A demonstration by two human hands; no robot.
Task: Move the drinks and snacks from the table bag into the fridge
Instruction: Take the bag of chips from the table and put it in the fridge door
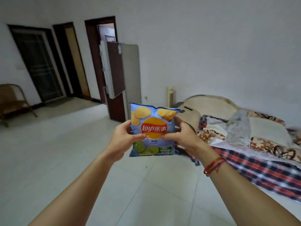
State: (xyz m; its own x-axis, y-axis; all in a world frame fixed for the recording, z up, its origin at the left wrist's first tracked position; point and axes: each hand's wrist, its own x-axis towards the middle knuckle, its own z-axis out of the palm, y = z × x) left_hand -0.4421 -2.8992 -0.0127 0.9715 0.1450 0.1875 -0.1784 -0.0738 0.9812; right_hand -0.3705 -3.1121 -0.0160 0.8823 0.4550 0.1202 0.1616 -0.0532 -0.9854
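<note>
1. Both arms reach forward. The left hand [125,137] and right hand [182,136] grip a blue Lay's chip bag [153,129] by its sides, thumbs pressed on its front, holding it upright in mid-air.
2. A white tiled floor [65,152] lies below, and a patterned bed [244,144] is at right.
3. The fridge [123,75] stands ahead with its upper door open; its inside is hidden.

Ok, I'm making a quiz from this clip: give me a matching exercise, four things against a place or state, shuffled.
1 Lay's crisp bag
2 fridge
3 wicker chair
4 red string bracelet

a far left, by the wall
b worn on a wrist
c upper door open
d held by left hand and right hand

Pairs: 1-d, 2-c, 3-a, 4-b
</note>
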